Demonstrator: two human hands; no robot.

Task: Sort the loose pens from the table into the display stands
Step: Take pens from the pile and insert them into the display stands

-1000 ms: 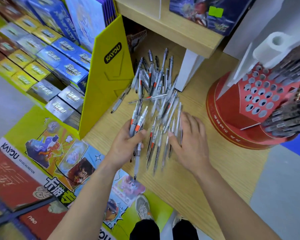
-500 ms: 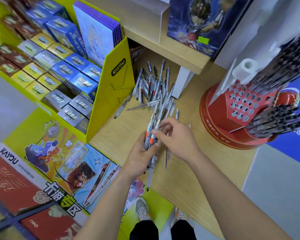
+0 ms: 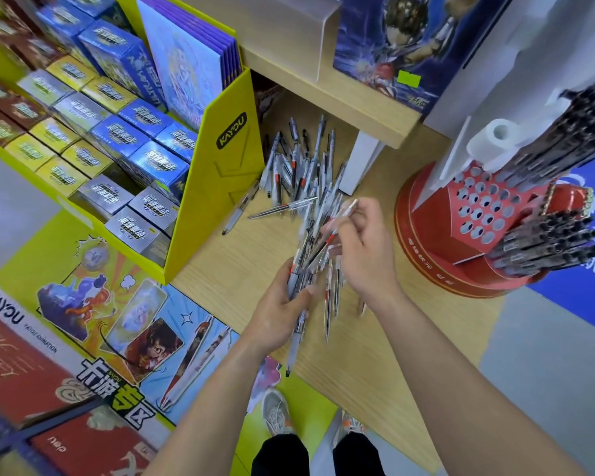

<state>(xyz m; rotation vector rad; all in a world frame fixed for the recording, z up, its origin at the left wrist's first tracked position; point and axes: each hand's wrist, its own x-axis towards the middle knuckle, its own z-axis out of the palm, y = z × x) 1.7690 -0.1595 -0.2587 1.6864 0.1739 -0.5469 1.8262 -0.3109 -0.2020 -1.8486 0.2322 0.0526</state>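
Observation:
A heap of loose clear pens (image 3: 303,173) with red and black bands lies on the wooden table (image 3: 234,262), below a shelf. My left hand (image 3: 282,307) grips a bundle of pens (image 3: 298,293) whose tips hang past the table's front edge. My right hand (image 3: 361,245) pinches one pen with a red band (image 3: 340,218) just above the bundle. The red display stand (image 3: 437,242) with rows of round holes stands to the right; dark pens (image 3: 543,249) stick out of its lower right side.
A yellow card display (image 3: 220,173) full of small boxes walls the table's left side. A wooden shelf (image 3: 344,97) on a white post (image 3: 361,163) overhangs the back of the heap. A single pen (image 3: 237,211) lies apart near the yellow wall. My shoes show below the table edge.
My right hand went from lying flat on the pens to pinching a single pen and lifting it. My left hand kept its bundle, which has grown. The view has tilted upward.

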